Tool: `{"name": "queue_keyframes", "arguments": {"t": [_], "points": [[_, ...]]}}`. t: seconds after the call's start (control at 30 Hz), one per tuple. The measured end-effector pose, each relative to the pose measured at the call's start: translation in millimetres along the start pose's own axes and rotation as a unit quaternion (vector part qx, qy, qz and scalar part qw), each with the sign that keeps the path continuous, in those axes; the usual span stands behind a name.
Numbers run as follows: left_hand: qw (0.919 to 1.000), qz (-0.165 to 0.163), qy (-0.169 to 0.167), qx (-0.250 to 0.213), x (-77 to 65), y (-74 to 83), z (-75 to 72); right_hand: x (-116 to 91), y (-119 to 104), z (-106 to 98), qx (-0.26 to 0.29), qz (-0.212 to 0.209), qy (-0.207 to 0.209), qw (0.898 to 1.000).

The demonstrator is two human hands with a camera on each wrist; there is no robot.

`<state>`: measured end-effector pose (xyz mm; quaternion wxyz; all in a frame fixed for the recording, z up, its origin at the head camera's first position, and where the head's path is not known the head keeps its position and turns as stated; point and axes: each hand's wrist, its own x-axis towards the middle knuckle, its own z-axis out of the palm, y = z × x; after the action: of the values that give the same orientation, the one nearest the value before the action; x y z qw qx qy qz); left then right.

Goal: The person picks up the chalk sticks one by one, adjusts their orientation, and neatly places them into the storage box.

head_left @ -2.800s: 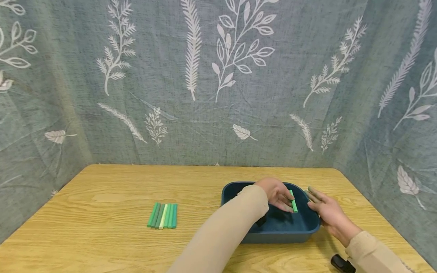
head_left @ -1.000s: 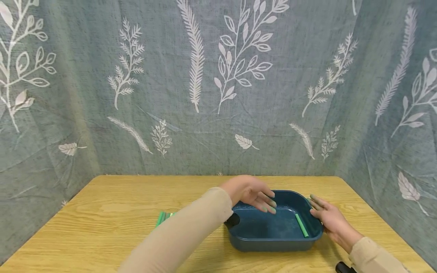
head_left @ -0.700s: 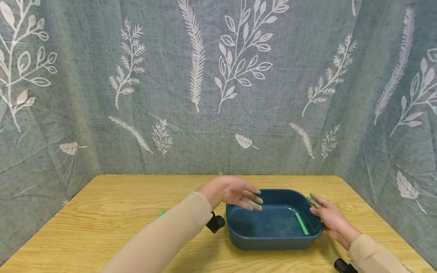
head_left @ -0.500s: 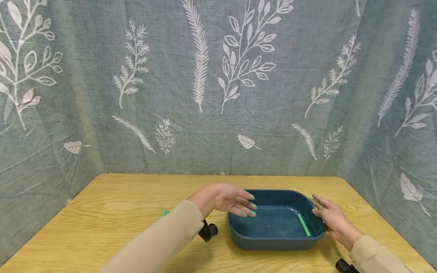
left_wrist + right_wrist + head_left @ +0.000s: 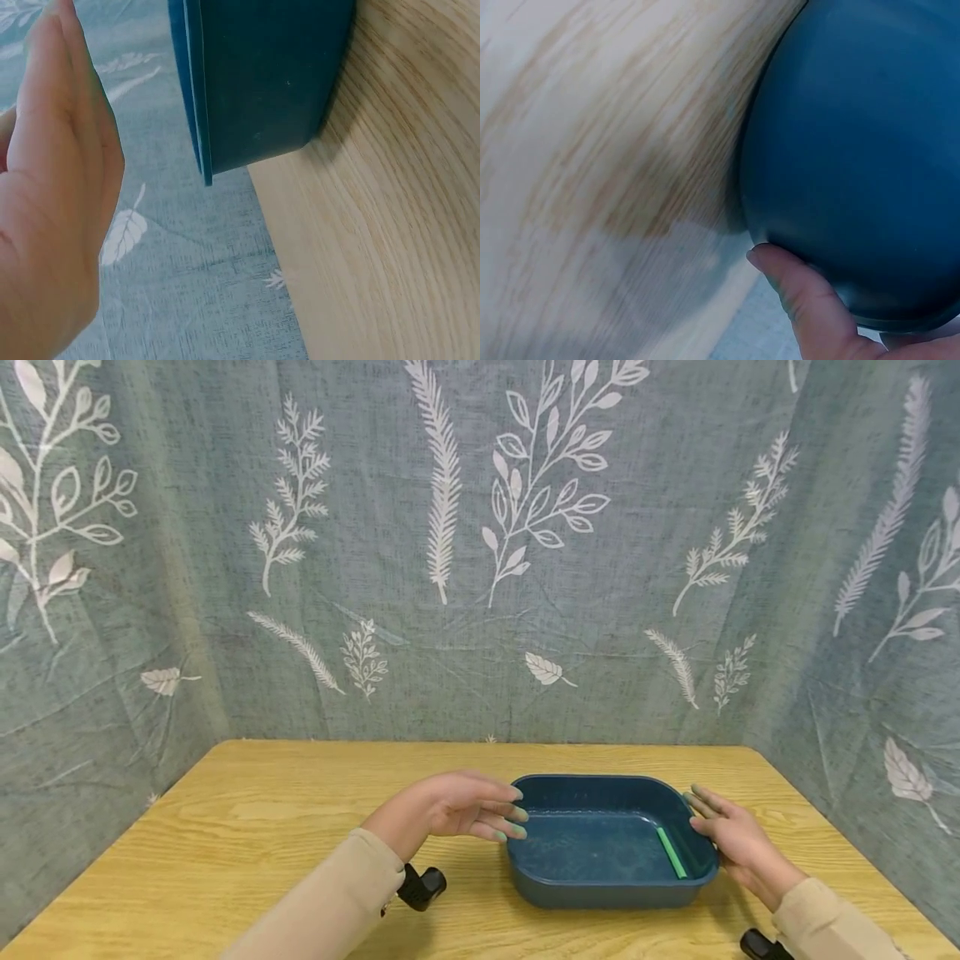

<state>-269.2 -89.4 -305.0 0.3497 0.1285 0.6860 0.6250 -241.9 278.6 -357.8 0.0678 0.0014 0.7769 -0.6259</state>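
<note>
My left hand (image 5: 465, 806), empty with fingers extended and green-stained tips, hovers at the left end of a dark blue plastic tub (image 5: 600, 895). In the left wrist view it is beside the tub's rim, with a gap between them. My right hand (image 5: 731, 835) rests against the tub's right end, its fingers mostly straight; in the right wrist view a fingertip (image 5: 759, 255) touches the outer wall. One green chalk stick (image 5: 671, 853) lies inside the tub near its right end. The row of green sticks seen earlier is hidden behind my left sleeve.
The tub stands on a light wooden table (image 5: 300, 793). A grey-green curtain (image 5: 420, 677) with white leaf prints hangs behind and at both sides. Black camera mounts (image 5: 422, 887) stick out below both wrists.
My left hand has let go of the green chalk stick inside the tub and moved left, out over the tub's left rim. My right hand has stayed at the right end.
</note>
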Motion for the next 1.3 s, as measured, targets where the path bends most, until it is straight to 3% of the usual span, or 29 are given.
{"name": "queue_keyframes", "arguments": {"t": [0.17,0.7,1.0,1.3], "points": [[0.9998,0.019,0.000,-0.005,-9.1,-3.9,-7.0,0,-1,-1,-0.001,0.002,0.000,1.000],[0.9987,0.037,0.034,-0.011,-40.4,-18.9,-30.9,1,1,1,0.001,0.003,0.004,1.000],[0.9987,0.037,0.031,-0.018,-60.5,-30.1,-45.9,-1,5,0,-0.021,0.001,0.010,1.000],[0.9984,0.037,0.039,-0.018,-77.4,-38.2,-61.9,-1,3,0,0.005,0.003,0.000,1.000]]}}
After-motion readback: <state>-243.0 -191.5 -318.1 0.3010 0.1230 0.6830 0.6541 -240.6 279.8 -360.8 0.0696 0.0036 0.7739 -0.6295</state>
